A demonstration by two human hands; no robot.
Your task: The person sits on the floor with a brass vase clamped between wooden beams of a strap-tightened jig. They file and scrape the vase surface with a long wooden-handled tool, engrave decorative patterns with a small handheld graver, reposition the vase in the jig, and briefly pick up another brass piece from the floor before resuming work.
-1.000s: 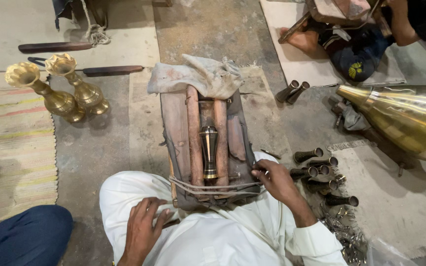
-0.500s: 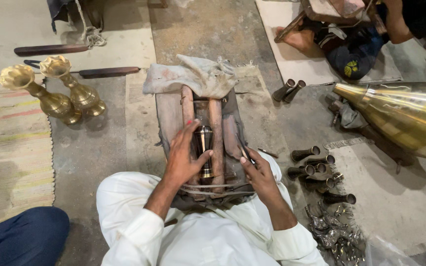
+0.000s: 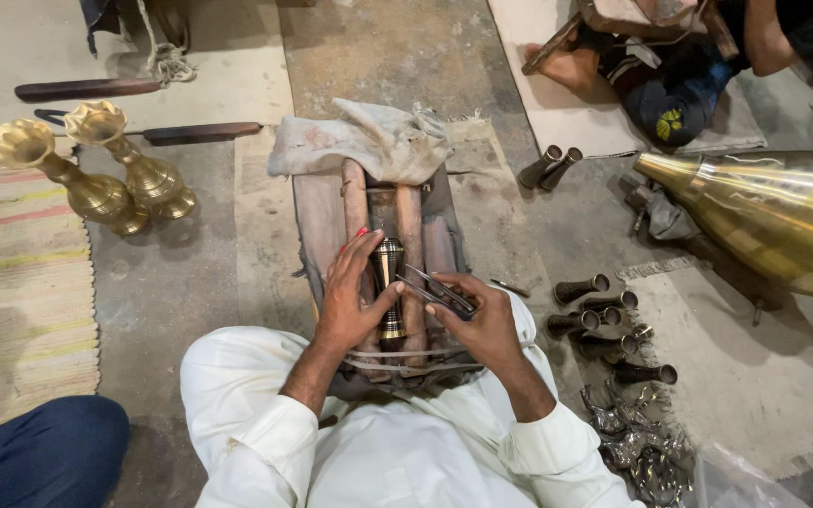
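Observation:
A small brass vase-shaped piece (image 3: 389, 282) lies lengthwise between wooden bars of a low work stand (image 3: 317, 226) in front of my knees. My left hand (image 3: 350, 296) rests on that piece, fingers spread over its left side. My right hand (image 3: 482, 320) grips a thin metal tool (image 3: 435, 292) whose tip points at the brass piece. A dirty cloth (image 3: 369, 141) is draped over the far end of the stand.
Two tall brass vases (image 3: 96, 179) stand at the left beside a striped mat (image 3: 11, 282). Several small dark brass pieces (image 3: 604, 315) lie at the right, with a large brass cone (image 3: 764, 216) beyond. Another person sits at the top right (image 3: 651, 66); a blue-clad knee (image 3: 39, 456) shows at the bottom left.
My left hand rose from my lap onto the brass piece in the stand. My right hand shifted inward, bringing the metal tool to the piece.

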